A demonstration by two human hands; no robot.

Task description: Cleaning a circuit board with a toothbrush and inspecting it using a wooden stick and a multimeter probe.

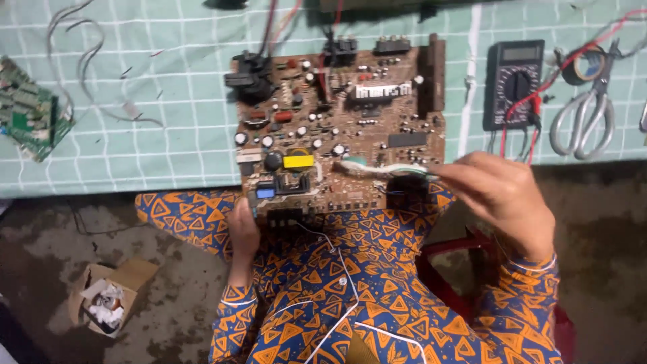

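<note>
A large brown circuit board point(350, 114) crowded with components lies half on the green checked table cover point(168, 135), its near edge over my lap. My left hand point(242, 232) grips the board's near left corner from below. My right hand point(502, 195) hovers at the board's near right corner, fingers pinched on a thin pale tool or brush point(377, 168) whose tip rests on the board.
A black multimeter point(514, 81) with red and black leads lies right of the board, then scissors point(585, 121) and a tape roll point(585, 64). A small green circuit board point(30, 111) sits far left. An open cardboard box point(108, 296) stands on the floor. Red stool point(458, 253) beneath me.
</note>
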